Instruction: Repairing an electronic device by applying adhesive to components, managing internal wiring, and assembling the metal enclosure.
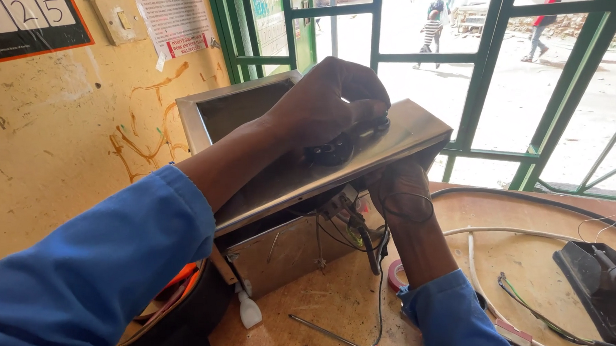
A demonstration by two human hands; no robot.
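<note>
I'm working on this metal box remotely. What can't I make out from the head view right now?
- Black knob: mostly covered by the left hand.
- Right hand fingertips: hidden under the tilted metal panel.
- Wiring inside the metal box: connections shadowed, too small.
- Screwdriver: handle cut off by the bottom edge.
- Black tool: cut by the right edge.

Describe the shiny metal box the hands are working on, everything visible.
The metal box looks like polished steel, standing on the wooden table against the yellow wall. Its top panel is lifted and tilted, exposing wires. The left hand grips a black knob on the panel; the right hand supports it from underneath.
</note>
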